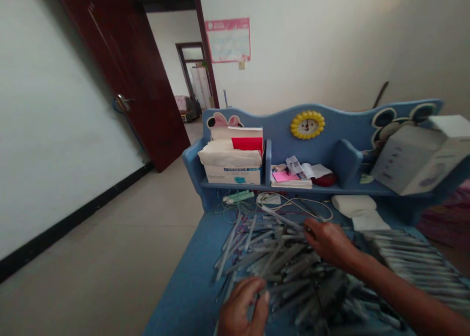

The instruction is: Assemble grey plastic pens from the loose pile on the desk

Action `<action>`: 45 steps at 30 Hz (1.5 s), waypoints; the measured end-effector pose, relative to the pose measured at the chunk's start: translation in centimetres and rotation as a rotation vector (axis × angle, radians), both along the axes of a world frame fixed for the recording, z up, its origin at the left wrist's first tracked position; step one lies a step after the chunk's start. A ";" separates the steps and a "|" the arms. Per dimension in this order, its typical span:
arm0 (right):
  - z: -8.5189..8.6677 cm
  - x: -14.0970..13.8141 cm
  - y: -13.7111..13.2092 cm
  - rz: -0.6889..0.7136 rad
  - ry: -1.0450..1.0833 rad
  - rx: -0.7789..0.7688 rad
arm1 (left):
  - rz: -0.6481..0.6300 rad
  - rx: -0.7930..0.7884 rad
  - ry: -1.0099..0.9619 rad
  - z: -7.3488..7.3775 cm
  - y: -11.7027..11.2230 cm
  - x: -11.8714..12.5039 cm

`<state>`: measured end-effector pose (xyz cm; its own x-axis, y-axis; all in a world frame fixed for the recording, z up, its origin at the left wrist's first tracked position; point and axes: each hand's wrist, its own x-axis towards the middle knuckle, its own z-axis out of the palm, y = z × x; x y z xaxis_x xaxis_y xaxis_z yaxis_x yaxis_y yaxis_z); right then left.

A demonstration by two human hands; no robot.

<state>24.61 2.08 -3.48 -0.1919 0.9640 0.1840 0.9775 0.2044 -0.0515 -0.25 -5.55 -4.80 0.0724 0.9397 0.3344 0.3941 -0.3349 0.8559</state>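
Note:
My right hand (328,240) is closed on one end of a pale, slim pen (281,217), which points left over the far side of a heap. That heap of loose pens (279,262), greyish and partly see-through, spreads across the blue desk (183,282). At the heap's near left edge is my left hand (244,306), thumb and fingers curled together. Something small and dark shows between its fingertips, too blurred to name. To the right of my right forearm, more pens (418,267) lie side by side in a row.
Along the desk's back are a green-and-white power strip (238,197), cables, and a white paper roll (354,206). The shelf above holds a cardboard box (233,174), papers (292,183) and a white box (411,155). A yellow flower-shaped clock (307,125) hangs on the backboard.

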 end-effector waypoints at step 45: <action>-1.2 -1.4 -11.2 -0.225 1.650 -0.230 | -0.200 -0.565 -0.794 2.7 2.1 11.8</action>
<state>23.25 -9.14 -4.65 0.1850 0.9771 -0.1055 -0.1420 -0.0796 -0.9867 11.53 -3.46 -2.10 0.1962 0.9707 -0.1385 -0.3816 0.2057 0.9012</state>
